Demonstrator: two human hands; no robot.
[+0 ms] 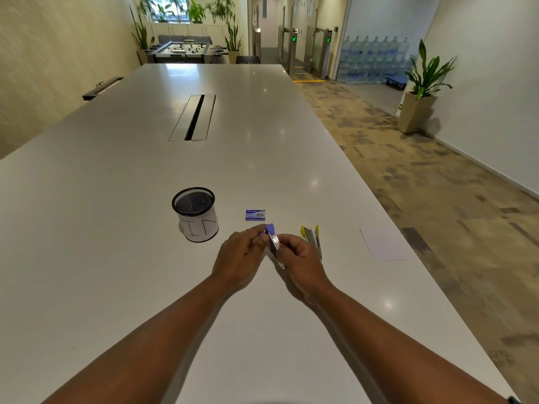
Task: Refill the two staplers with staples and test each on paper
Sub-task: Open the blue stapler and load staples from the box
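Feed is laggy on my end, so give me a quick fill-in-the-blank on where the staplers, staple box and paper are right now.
1. Both hands, left hand and right hand, hold the ____ stapler.
2. The yellow stapler lies on the table, just ____ of the hands.
3. The staple box lies between the mesh cup and the sheet of ____.

Missing words: purple; right; paper

Both forearms bare, no sleeves visible. Left hand (237,258) and right hand (302,258): no rings or gloves seen.
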